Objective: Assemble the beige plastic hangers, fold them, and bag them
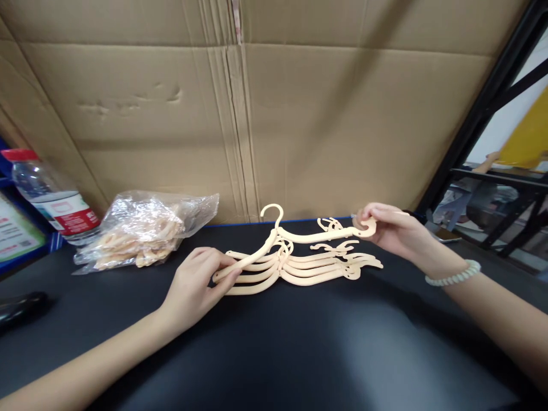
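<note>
Left hand (194, 279) pinches one tip of the top hanger (317, 235), and right hand (391, 231) grips the other. Held by both ends, it likely rides level over the hanger stack (299, 273) at centre. Black tabletop (274, 354). Bagged hangers (145, 231) at 10 o'clock, water bottle (51, 200) at 9, cardboard wall (299, 114) at 12.

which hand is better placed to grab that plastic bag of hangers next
Left, probably. The left hand is nearest the plastic bag. The right hand is on the far side of the hanger stack, though both hands hold the top hanger.
</note>
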Tool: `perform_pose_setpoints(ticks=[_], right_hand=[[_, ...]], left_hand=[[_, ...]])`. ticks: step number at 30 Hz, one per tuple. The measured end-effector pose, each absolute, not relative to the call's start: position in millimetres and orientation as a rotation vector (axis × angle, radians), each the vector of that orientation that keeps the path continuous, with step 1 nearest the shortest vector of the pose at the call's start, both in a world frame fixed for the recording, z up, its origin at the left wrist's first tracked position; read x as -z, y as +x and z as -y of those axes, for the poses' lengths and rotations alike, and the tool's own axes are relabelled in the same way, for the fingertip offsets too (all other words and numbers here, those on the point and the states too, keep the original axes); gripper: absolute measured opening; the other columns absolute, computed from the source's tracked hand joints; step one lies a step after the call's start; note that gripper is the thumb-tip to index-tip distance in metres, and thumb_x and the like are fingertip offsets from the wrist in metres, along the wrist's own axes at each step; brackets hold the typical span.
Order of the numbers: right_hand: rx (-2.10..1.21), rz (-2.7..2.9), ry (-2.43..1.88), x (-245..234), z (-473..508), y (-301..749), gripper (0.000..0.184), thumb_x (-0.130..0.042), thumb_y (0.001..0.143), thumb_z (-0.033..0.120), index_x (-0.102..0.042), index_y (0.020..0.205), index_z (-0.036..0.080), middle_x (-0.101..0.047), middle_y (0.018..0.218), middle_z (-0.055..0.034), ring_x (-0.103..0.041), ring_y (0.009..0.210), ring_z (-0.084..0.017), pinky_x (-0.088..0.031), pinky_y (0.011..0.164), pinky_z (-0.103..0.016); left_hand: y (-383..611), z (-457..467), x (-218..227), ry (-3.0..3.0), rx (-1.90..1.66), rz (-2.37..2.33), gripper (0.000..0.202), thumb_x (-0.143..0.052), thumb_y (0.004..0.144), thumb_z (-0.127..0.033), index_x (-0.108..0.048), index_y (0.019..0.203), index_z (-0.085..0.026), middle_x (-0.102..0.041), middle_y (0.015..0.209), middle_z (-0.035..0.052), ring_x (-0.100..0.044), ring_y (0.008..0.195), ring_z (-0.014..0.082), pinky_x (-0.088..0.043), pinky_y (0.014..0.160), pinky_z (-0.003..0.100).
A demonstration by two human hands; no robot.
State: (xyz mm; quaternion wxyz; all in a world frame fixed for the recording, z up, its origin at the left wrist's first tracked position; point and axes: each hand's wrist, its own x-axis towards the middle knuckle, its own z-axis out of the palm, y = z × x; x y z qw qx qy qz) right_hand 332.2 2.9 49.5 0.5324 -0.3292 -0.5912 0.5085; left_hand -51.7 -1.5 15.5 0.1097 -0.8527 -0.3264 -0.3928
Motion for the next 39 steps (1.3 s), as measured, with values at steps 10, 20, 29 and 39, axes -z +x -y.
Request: perform_pose_setpoints(ticks=[10, 20, 29, 39], right_hand=[[-0.918, 1.88, -1.067, -54.2, -12.3, 358.6, 0.03, -0.065, 0.082, 0.048, -0.07, 0.07, 0.021, -0.061, 0.082, -0.0051, -0.055, 0.081, -0.02, -0.043, 0.076, -0.035], [-0.143, 2.376, -1.226, -20.0, -19.1, 329.7, 0.021, -0.059, 0.089, 0.037, -0.072, 0.084, 0.021, -0.064, 0.087, -0.0075, -0.058, 0.085, -0.023, -0.046, 0.077, -0.037], [-0.081, 2.42, -1.237, -11.9, -26.1, 334.1, 0.017, -0.055, 0.09, 0.027, -0.07, 0.085, 0.02, -0.062, 0.088, -0.0075, -0.057, 0.088, -0.023, -0.047, 0.077, -0.036], [0.14, 2.136, -1.376, -13.0, -38.1, 348.3, 0.019, -0.053, 0.09, 0.032, -0.065, 0.095, 0.018, -0.067, 0.095, -0.0126, -0.059, 0.091, -0.029, -0.046, 0.082, -0.045]], left_hand=[[-52.5, 10.5, -18.1, -2.743, 0.96, 0.601, 0.011, -0.055, 0.078, -0.021, -0.053, 0.088, -0.02, -0.068, 0.094, 0.0085, -0.059, 0.089, 0.025, -0.04, 0.088, 0.046], [-41.5, 22.9, -16.9, -2.769, 0.735, 0.494, 0.012, -0.052, 0.082, -0.012, -0.057, 0.089, -0.021, -0.067, 0.08, 0.0028, -0.061, 0.074, 0.0187, -0.043, 0.088, 0.041], [-41.5, 23.0, -15.1, -2.766, 0.726, 0.416, 0.013, -0.053, 0.083, -0.009, -0.058, 0.088, -0.02, -0.067, 0.077, 0.0025, -0.059, 0.07, 0.0179, -0.044, 0.088, 0.041], [-41.0, 25.0, -17.0, -2.786, 0.638, 0.443, 0.017, -0.048, 0.087, -0.011, -0.061, 0.088, -0.022, -0.069, 0.078, 0.0028, -0.061, 0.073, 0.0187, -0.046, 0.089, 0.04]])
